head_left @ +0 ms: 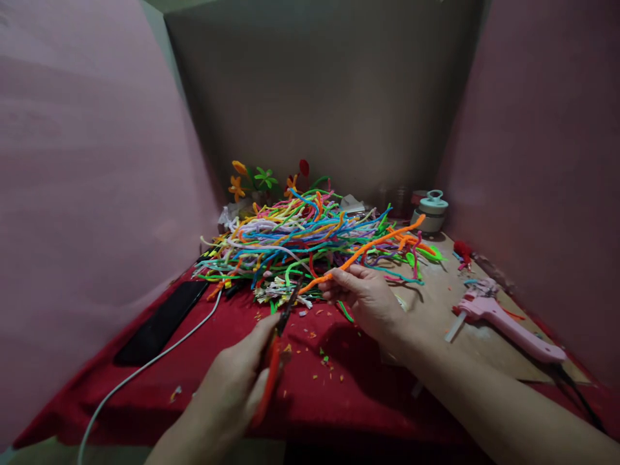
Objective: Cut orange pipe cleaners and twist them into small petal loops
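Note:
My left hand (238,371) is wrapped round the red handles of a pair of scissors (272,368). The dark blades point up and away, beside the near end of an orange pipe cleaner (372,244). Between the thumb and fingers of my right hand (365,300) the orange pipe cleaner is pinched, its far end slanting up to the right. Behind both hands lies a big heap of many-coloured pipe cleaners (290,239). A bundle of pale cut ends (276,290) sits at its front edge. Small orange and green scraps (324,357) are scattered on the red cloth (334,403).
A black phone (162,323) and a white cable (159,356) lie at left. On the right, a pink glue gun (508,327) rests on a brown board (431,323). A lidded jar (431,213) and pipe-cleaner flowers (237,187) stand behind.

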{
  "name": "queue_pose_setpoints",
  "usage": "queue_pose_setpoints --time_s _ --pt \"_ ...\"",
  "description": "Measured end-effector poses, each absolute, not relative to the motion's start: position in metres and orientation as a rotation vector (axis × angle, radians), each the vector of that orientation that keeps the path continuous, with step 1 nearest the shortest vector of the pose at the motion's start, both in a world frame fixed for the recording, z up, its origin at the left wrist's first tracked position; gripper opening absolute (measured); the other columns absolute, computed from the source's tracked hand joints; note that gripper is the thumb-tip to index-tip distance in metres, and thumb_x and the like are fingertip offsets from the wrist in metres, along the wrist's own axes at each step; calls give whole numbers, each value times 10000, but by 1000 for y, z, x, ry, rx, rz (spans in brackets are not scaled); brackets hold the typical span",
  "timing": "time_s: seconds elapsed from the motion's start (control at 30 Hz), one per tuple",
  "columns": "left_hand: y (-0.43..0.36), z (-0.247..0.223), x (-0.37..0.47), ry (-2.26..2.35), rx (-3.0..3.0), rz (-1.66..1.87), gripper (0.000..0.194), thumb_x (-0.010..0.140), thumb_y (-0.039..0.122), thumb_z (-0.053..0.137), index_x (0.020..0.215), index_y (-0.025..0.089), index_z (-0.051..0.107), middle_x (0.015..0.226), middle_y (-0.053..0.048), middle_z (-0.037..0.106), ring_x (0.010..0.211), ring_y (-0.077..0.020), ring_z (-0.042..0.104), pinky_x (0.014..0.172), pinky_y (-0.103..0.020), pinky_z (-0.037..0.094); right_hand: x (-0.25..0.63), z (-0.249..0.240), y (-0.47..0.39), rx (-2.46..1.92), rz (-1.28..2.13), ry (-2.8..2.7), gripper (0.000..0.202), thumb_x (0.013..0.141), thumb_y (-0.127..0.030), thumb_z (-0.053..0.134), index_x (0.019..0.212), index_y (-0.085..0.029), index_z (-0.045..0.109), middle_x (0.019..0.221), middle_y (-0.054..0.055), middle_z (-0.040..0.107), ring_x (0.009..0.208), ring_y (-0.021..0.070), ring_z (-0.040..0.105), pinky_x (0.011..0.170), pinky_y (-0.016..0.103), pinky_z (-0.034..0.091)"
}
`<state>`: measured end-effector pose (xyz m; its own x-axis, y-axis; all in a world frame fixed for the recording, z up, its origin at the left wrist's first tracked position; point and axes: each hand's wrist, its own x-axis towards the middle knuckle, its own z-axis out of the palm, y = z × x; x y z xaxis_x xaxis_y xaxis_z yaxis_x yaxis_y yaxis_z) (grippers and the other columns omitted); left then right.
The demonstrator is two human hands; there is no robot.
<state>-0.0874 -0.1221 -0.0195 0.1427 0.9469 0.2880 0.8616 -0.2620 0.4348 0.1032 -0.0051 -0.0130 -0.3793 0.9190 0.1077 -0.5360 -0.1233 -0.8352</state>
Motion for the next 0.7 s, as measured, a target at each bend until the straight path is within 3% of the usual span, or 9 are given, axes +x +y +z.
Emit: queue_pose_setpoints --time_s 0.07,0.17,0.27,0.7 --pt "-114 -23 -72 1981 2476 656 483 803 175 403 1284 178 353 1047 -122 629 815 -208 655 680 -284 532 103 -12 -6 -541 1721 -1002 189 695 -305 673 720 -118 657 662 66 685 550 142 622 559 270 491" --pt "-105 -24 -55 2297 2598 270 486 798 93 354 1283 106 370 979 -144 630 746 -219 656 530 -273 521 102 -10 -8 -514 1724 -955 176 676 -296 687 686 -122 662 637 55 673 549 144 618 561 277 495" --pt "-100 -23 -46 2421 2607 22 475 804 29 323 1272 69 391 945 -139 622 765 -208 644 534 -263 516 101 -8 -10 -484 1753 -914 173 668 -293 688 648 -124 656 618 52 664 526 138 598 544 276 486" --pt "-100 -17 -42 2589 2642 -170 453 822 8 300 1242 55 463 789 -92 596 658 -182 614 516 -245 489 101 -1 -19 -516 1876 -839 189 632 -306 694 622 -120 666 598 57 659 545 150 592 600 304 485"
